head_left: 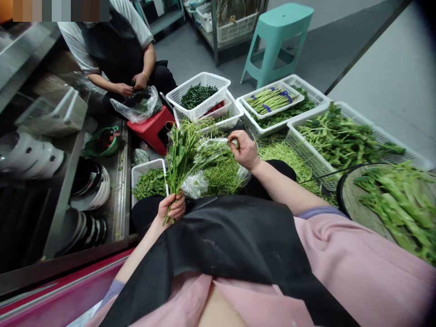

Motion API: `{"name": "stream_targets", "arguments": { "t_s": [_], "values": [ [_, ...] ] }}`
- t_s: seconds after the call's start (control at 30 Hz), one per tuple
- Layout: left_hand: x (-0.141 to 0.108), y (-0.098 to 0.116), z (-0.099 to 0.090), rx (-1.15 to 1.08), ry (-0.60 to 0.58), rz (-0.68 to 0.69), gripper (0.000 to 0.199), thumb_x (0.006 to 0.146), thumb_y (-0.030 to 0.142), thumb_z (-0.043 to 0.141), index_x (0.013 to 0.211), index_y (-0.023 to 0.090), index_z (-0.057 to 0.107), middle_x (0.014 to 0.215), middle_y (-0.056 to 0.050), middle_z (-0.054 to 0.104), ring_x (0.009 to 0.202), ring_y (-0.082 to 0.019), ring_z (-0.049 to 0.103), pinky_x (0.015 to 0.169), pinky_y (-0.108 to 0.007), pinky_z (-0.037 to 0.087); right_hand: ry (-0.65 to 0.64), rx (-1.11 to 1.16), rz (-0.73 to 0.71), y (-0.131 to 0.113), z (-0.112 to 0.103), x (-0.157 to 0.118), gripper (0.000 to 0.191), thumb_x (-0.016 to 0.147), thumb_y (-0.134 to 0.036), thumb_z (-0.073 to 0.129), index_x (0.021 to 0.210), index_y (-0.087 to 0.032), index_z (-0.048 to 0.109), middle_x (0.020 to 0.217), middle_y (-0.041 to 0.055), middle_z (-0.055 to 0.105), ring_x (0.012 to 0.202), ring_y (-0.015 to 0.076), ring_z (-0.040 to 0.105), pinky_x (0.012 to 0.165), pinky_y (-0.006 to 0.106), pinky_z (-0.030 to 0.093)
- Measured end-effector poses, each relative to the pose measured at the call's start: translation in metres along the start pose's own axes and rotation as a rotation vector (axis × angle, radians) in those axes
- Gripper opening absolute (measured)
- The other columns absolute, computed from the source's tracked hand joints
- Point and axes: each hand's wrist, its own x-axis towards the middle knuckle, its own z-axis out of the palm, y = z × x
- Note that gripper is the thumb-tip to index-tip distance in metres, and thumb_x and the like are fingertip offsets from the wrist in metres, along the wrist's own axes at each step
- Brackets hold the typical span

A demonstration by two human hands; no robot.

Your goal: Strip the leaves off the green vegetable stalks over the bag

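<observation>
My left hand (172,207) is wrapped round the stems of a bunch of leafy greens (180,156), which stands upright with its tops spread. To the right, my right hand (244,149) is closed in a pinch above a plastic bag; whatever lies between its fingertips is too small to name. The clear bag (195,184) in front of my lap holds thin green stems (223,175). Left of it, a small white basket (133,176) contains leafy greens. Loose pale green trimmings (284,156) lie right of my right hand.
A person (116,50) sits at the back left behind a red stool (150,131). White baskets (260,131) of vegetables stand ahead and right. A teal stool (277,43) is farther back. Broccoli stems (402,204) lie on a round board at right. Metal shelving (119,218) with bowls is left.
</observation>
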Motion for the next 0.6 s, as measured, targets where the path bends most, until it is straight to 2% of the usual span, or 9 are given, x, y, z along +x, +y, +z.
{"name": "stream_targets", "arguments": {
  "t_s": [0.1, 0.23, 0.47, 0.6],
  "values": [
    [0.000, -0.002, -0.001, 0.009, 0.014, -0.009, 0.034, 0.074, 0.030, 0.070, 0.065, 0.019, 0.040, 0.041, 0.013, 0.022, 0.023, 0.001, 0.004, 0.023, -0.013, 0.015, -0.112, 0.129, -0.070, -0.018, 0.002, 0.003, 0.017, 0.093, -0.031, 0.045, 0.097, -0.022, 0.059, 0.104, 0.0094, 0.067, 0.101, 0.0196, 0.064, 0.090, 0.034, 0.051],
    [0.000, -0.003, -0.003, 0.009, 0.063, -0.034, 0.035, 0.079, 0.033, 0.066, 0.064, 0.020, 0.036, 0.041, 0.013, 0.021, 0.023, -0.001, 0.001, 0.023, -0.014, 0.019, -0.216, 0.161, -0.101, -0.029, 0.010, 0.005, 0.014, 0.091, -0.029, 0.048, 0.092, -0.022, 0.061, 0.113, 0.0084, 0.069, 0.104, 0.0184, 0.065, 0.092, 0.032, 0.051],
    [0.000, -0.005, -0.003, 0.023, 0.014, -0.023, 0.037, 0.071, 0.030, 0.073, 0.065, 0.019, 0.038, 0.041, 0.013, 0.023, 0.024, 0.000, 0.005, 0.024, -0.013, 0.018, -0.242, 0.172, -0.150, -0.034, 0.017, 0.010, 0.017, 0.091, -0.026, 0.048, 0.089, -0.018, 0.063, 0.117, 0.0106, 0.069, 0.100, 0.0170, 0.068, 0.088, 0.031, 0.053],
    [-0.002, -0.006, -0.002, 0.021, 0.049, -0.033, 0.034, 0.074, 0.029, 0.070, 0.066, 0.020, 0.039, 0.042, 0.012, 0.025, 0.025, -0.001, 0.006, 0.026, -0.013, 0.022, -0.272, 0.170, -0.136, -0.035, 0.019, 0.008, 0.017, 0.090, -0.023, 0.049, 0.094, -0.018, 0.065, 0.118, 0.0094, 0.069, 0.103, 0.0170, 0.067, 0.089, 0.031, 0.054]
  ]
}}
